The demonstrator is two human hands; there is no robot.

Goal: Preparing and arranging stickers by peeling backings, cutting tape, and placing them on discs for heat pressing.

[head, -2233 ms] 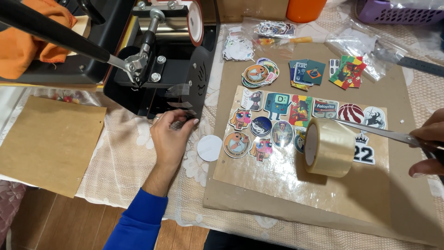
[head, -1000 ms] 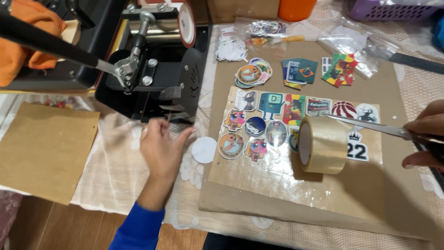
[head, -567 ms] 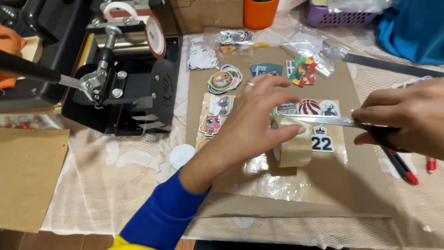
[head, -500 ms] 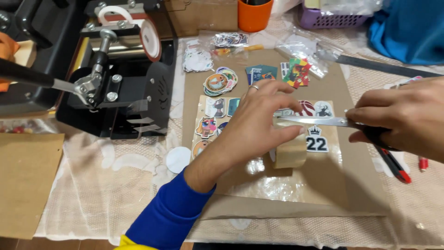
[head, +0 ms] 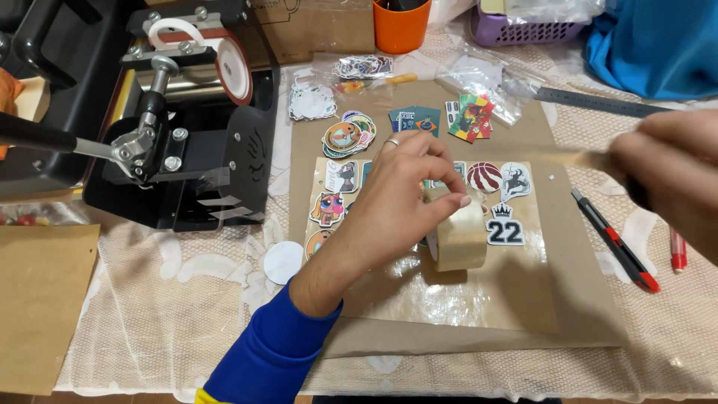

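Note:
My left hand (head: 400,198) rests over a roll of tan packing tape (head: 460,236), fingers curled on its top edge. The roll stands on a clear film over stickers (head: 493,179) laid on a brown cardboard sheet (head: 576,299). My right hand (head: 673,176) is blurred at the right edge, closed on a thin bladed tool (head: 576,157) that points left toward the roll. Whether the blade touches the tape is lost in the blur.
A black heat press (head: 179,127) stands at the left. A red-black utility knife (head: 615,251), a red pen (head: 677,251), a metal ruler (head: 598,101), an orange cup (head: 402,26), a purple basket (head: 523,26), a white disc (head: 284,262) and brown paper (head: 37,299) lie around.
My left hand left the press, crossed to the tape roll and took hold of it. My right hand with the blade lifted and pulled to the right. The view shifted right.

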